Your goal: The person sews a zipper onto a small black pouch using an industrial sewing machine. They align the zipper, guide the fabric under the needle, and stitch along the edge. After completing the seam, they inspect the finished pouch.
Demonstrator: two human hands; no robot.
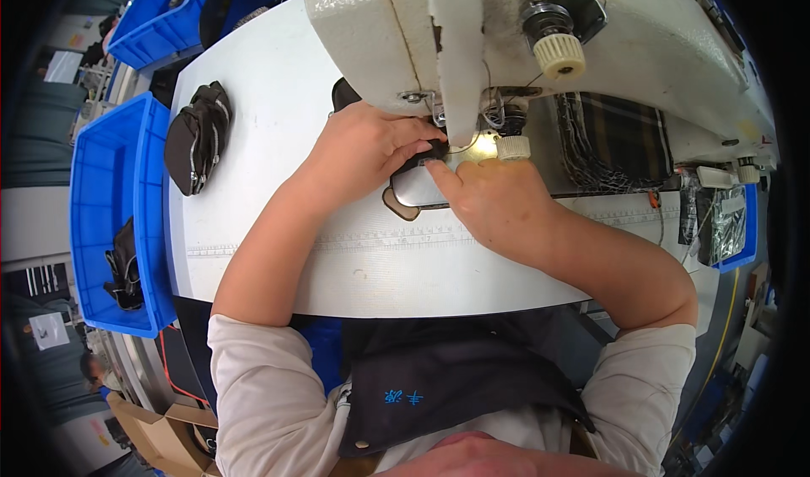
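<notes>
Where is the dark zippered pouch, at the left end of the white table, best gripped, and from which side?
Probably across its middle: the dark pouch is longer than wide. I would come from the right, thumb on the zippered edge, since that edge faces the broad white table, while the blue bin stands close on its left.

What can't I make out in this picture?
Head view: the dark piece's full shape, partly covered by the left hand.
Head view: the needle's tip, probably behind the white strip.
Head view: the sewing machine's top, cut off by the upper edge.
Head view: what the distant person is doing; too small and blurred.
</notes>
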